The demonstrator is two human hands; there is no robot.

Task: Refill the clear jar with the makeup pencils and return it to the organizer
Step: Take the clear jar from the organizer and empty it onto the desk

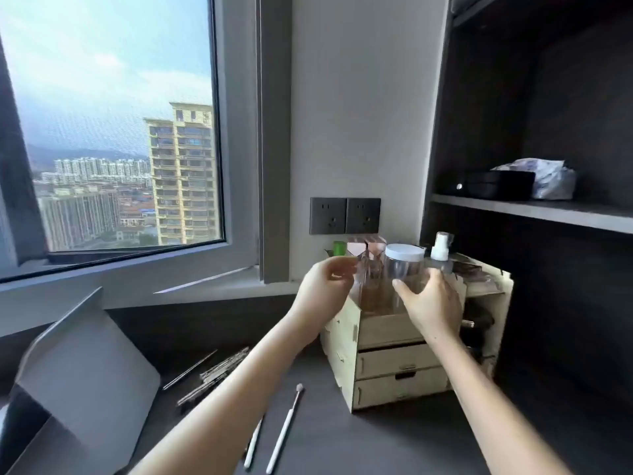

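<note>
A clear jar (404,267) with a white lid stands at the top of the pale wooden organizer (387,341). My right hand (430,303) is wrapped around the jar's lower half. My left hand (325,286) hovers to the left of it, fingers curled and apart, beside clear bottles in the organizer's top tray. A bundle of dark makeup pencils (215,375) lies on the dark desk to the left of the organizer. Whether the jar holds anything I cannot make out.
Two white-handled brushes (284,430) lie on the desk in front. A grey folding mirror (78,378) stands at the left. A white spray bottle (440,248) and pink boxes (366,246) sit in the organizer. Dark shelving (534,210) rises on the right, a window on the left.
</note>
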